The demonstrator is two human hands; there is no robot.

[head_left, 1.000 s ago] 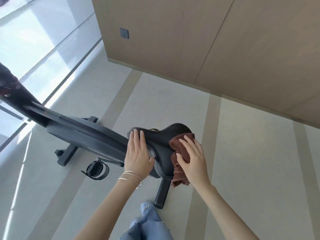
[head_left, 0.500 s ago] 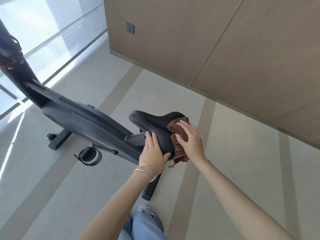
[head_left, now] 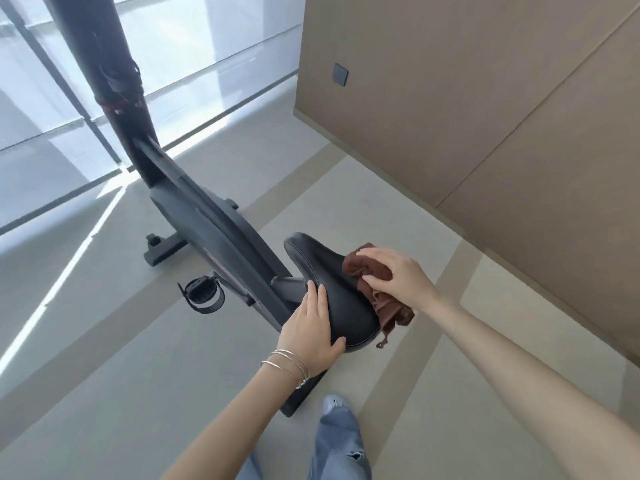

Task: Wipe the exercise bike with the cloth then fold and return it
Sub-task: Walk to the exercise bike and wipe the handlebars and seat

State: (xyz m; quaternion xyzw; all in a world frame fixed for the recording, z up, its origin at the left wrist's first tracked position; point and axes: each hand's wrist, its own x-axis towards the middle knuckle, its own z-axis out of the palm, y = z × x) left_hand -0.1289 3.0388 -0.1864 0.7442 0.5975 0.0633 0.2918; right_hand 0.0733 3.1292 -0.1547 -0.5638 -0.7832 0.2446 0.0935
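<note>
By the wood-panelled wall (head_left: 485, 98), left hand (head_left: 308, 336) lies flat on the saddle (head_left: 332, 289); right hand (head_left: 401, 278) clutches the cloth (head_left: 367, 268).

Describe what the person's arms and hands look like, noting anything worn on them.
Both forearms are bare, with no sleeves in view. The left hand has a few thin silver-coloured metal bangles stacked at its wrist. The right hand has a bare wrist. There are no gloves, and no rings can be made out on either hand.
</note>
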